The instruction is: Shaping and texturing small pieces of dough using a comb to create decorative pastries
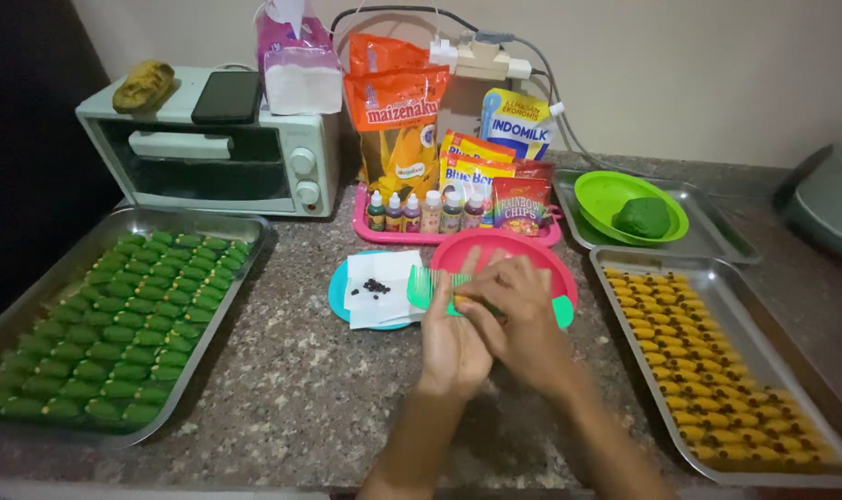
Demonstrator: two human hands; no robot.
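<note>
Speckled granite forms the bench [301, 389] below a plain cream wall. At centre frame the left hand [453, 338] lies palm up, its fingers [439, 278] under a green comb [430, 287], while the right hand [518, 315] crosses over it, fingers [481, 294] curled and pressing a small yellow piece of dough [460, 301] against the comb's teeth. Only a sliver of the dough shows between the two hands; its shape cannot be told. The comb is bright green plastic with fine teeth, and its long axis runs left to right across the frame, one end poking out left of the hands, the other end showing at the right over a red plate [532, 252]. Just left of the hands, a white paper [379, 282] carrying small dark chips lies on a teal plate [339, 294]. At lower right, a metal tray [615, 268] holds rows of yellow pieces; at left a second tray [254, 243] holds rows of green ones. At upper right a green bowl [597, 190] cradles a lump of green dough [641, 218]. A mint toaster oven [296, 139] stands at upper left.
</note>
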